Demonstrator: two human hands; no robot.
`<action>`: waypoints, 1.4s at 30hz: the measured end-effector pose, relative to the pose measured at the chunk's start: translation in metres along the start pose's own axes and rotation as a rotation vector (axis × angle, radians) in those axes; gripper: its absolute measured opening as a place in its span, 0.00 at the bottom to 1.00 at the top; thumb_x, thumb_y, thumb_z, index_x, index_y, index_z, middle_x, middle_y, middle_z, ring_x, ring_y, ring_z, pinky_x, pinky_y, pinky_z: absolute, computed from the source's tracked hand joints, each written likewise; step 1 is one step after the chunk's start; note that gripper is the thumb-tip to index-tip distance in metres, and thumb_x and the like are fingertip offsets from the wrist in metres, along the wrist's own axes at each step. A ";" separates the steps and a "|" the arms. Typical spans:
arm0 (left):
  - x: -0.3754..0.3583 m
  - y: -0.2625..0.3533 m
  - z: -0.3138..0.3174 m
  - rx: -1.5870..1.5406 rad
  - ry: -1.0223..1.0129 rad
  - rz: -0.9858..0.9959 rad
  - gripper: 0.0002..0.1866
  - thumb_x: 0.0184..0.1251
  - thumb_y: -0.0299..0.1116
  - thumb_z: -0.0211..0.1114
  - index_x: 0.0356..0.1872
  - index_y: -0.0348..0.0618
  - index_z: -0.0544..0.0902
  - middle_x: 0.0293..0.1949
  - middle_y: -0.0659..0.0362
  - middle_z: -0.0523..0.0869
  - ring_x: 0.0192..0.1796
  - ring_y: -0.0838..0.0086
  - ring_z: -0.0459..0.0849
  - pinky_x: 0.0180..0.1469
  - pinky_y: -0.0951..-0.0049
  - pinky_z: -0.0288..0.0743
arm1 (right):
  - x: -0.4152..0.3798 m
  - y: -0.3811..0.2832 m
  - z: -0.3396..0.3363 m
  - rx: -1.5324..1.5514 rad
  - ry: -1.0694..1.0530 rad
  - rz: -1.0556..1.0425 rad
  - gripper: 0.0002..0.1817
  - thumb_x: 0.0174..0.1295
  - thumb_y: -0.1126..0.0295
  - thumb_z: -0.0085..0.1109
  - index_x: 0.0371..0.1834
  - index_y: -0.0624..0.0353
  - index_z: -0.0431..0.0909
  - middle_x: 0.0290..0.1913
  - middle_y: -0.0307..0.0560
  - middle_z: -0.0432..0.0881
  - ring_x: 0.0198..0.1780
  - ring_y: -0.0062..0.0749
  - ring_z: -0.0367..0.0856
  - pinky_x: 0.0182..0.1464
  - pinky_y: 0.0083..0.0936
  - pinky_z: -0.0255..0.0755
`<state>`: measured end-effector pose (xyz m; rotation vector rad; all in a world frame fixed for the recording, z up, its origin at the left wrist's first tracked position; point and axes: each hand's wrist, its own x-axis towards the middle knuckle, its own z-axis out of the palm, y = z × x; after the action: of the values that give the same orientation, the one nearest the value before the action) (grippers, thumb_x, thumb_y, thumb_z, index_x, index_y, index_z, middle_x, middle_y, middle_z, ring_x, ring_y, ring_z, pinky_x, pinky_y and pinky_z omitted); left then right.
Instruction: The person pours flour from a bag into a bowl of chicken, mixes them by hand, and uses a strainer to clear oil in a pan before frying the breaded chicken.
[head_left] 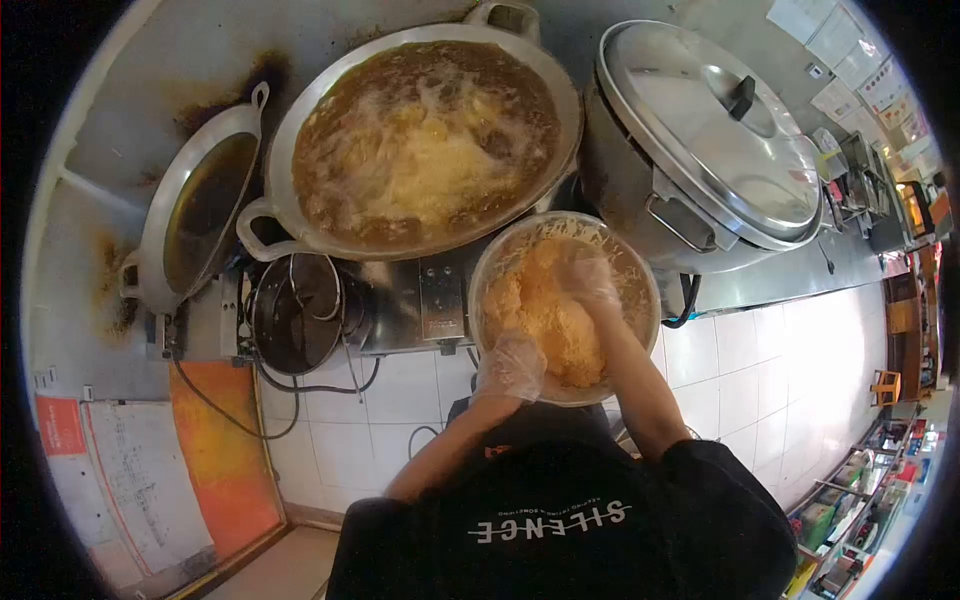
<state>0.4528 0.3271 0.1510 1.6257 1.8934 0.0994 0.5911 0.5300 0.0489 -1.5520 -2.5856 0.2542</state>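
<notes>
A round bowl (652, 330) with floury, orange-tan coated pieces (560, 325) is in front of my body. My left hand (514, 368), in a clear plastic glove, is at the bowl's near left side against the coated food; its fingertips are hard to make out. Over the upper right part of the food is my right hand (590, 280), also gloved and smeared by motion, so its fingers are unclear. Beyond the bowl, a large wok (278, 175) holds bubbling oil (425, 150) with pale food frying in it.
A big lidded metal pot (630, 180) stands right of the wok. At the left are a smaller wok (155, 225) of dark oil and a dark pot (262, 320) with a handled utensil inside. A steel counter (780, 280) extends right; cables hang below the stove.
</notes>
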 end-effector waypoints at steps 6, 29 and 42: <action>-0.009 0.004 -0.003 0.009 0.040 0.038 0.22 0.72 0.42 0.60 0.56 0.36 0.83 0.49 0.40 0.89 0.54 0.46 0.88 0.59 0.46 0.79 | 0.033 -0.054 -0.018 0.126 -0.364 0.235 0.25 0.68 0.61 0.62 0.67 0.53 0.79 0.66 0.51 0.82 0.70 0.41 0.77 0.69 0.34 0.72; 0.002 -0.001 0.020 -0.206 0.548 0.169 0.24 0.63 0.33 0.73 0.59 0.39 0.81 0.46 0.38 0.86 0.50 0.42 0.86 0.55 0.49 0.80 | -0.114 -0.074 -0.135 0.433 -0.119 -0.059 0.23 0.60 0.70 0.66 0.60 0.60 0.81 0.55 0.64 0.85 0.59 0.59 0.83 0.65 0.46 0.75; 0.013 -0.008 0.001 -0.698 0.370 -0.025 0.29 0.62 0.35 0.75 0.64 0.39 0.79 0.46 0.42 0.86 0.51 0.47 0.86 0.54 0.51 0.81 | -0.111 -0.057 -0.126 0.535 -0.219 0.128 0.18 0.62 0.65 0.65 0.55 0.56 0.85 0.53 0.64 0.86 0.59 0.58 0.83 0.63 0.49 0.76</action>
<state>0.4465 0.3368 0.1410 1.1450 1.8332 0.9910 0.6168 0.4163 0.1829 -1.5419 -2.2794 1.0803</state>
